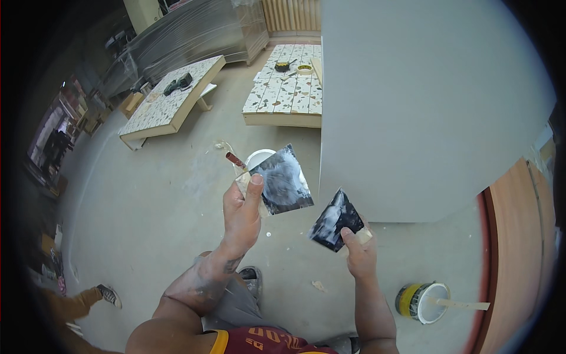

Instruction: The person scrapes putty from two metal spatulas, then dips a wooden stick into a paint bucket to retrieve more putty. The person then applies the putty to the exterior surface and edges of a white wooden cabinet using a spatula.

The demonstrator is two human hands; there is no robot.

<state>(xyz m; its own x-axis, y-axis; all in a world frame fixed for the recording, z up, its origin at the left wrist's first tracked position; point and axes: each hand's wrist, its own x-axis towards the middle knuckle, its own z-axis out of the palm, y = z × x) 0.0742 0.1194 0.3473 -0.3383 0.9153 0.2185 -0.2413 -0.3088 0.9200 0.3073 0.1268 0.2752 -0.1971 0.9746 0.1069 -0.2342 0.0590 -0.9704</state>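
Note:
My left hand point(244, 203) is closed on a wide, flat putty knife point(283, 182), its thumb pressed on the blade near the handle. White filler is smeared over that dark blade. To the right, my right hand point(357, 251) grips a second, smaller putty knife point(336, 221), also streaked with white. The two blades are held apart in front of me, close to the left edge of a large grey panel point(424, 112). Behind the left blade, a white bucket point(259, 157) on the floor is partly hidden.
Another bucket point(408, 301) with a stick point(463, 304) across it stands at lower right, beside wooden panels point(513, 236). Two low speckled tables stand farther off; the left table point(162, 109) carries a power tool point(178, 84), the right table point(277, 94) tape rolls. A person's foot point(109, 296) shows at lower left.

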